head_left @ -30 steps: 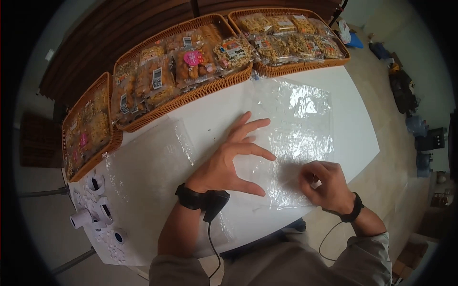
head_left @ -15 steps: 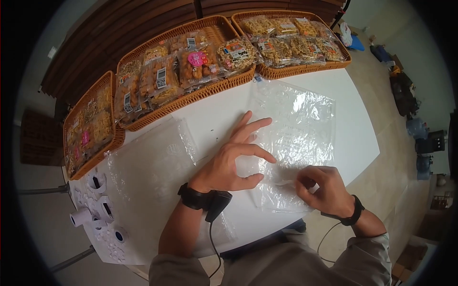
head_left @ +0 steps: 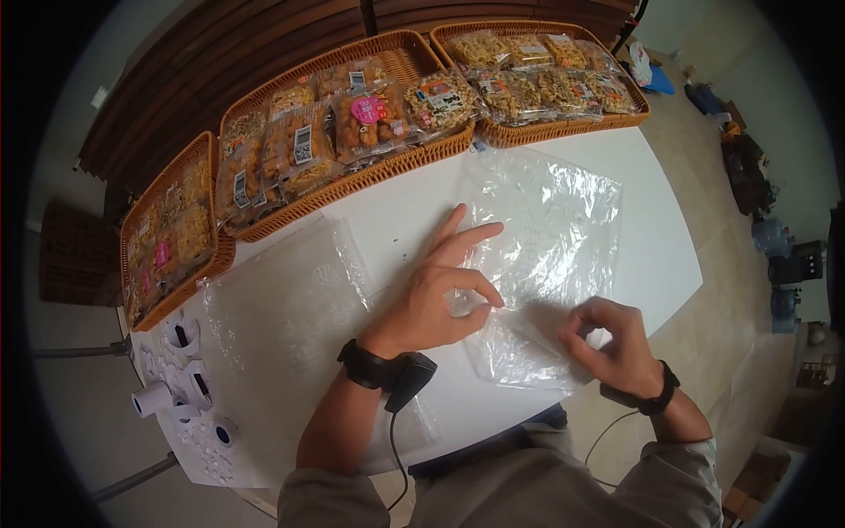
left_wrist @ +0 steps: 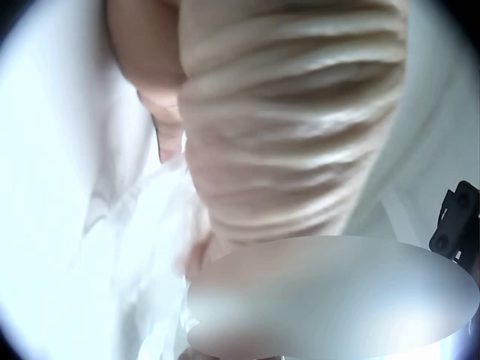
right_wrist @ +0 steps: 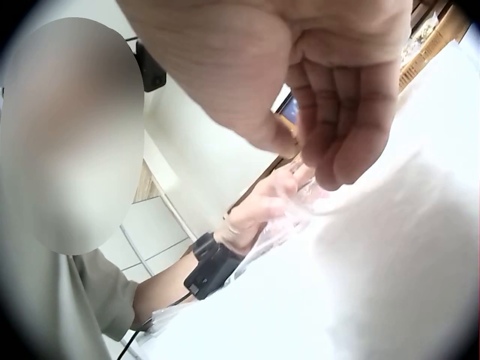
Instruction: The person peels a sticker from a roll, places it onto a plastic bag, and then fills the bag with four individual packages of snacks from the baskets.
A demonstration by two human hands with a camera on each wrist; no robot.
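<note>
A clear plastic bag point(head_left: 550, 220) lies flat on the white table, shiny with reflections. My left hand point(head_left: 431, 299) pinches the bag's near part between thumb and index finger, its other fingers spread over the film. Opposite it, my right hand point(head_left: 612, 343) holds the bag with thumb and index finger bent together. Film stretches between the two hands, raised off the lower layer in the head view. In the right wrist view the right hand's fingers point(right_wrist: 349, 150) curl down at the film, with the left hand point(right_wrist: 259, 210) behind. The left wrist view is blurred, mostly palm.
More clear bags point(head_left: 282, 290) lie to the left, partly under the left forearm. Wicker baskets of packaged snacks line the back: a left basket point(head_left: 224, 251), a middle basket point(head_left: 352, 195) and a right basket point(head_left: 563, 130). White rolls point(head_left: 154, 399) and small pieces sit at the left edge.
The left thumb and index finger have closed together onto the bag's film. My right hand has shifted slightly right, and the film between the hands is lifted and pulled tighter.
</note>
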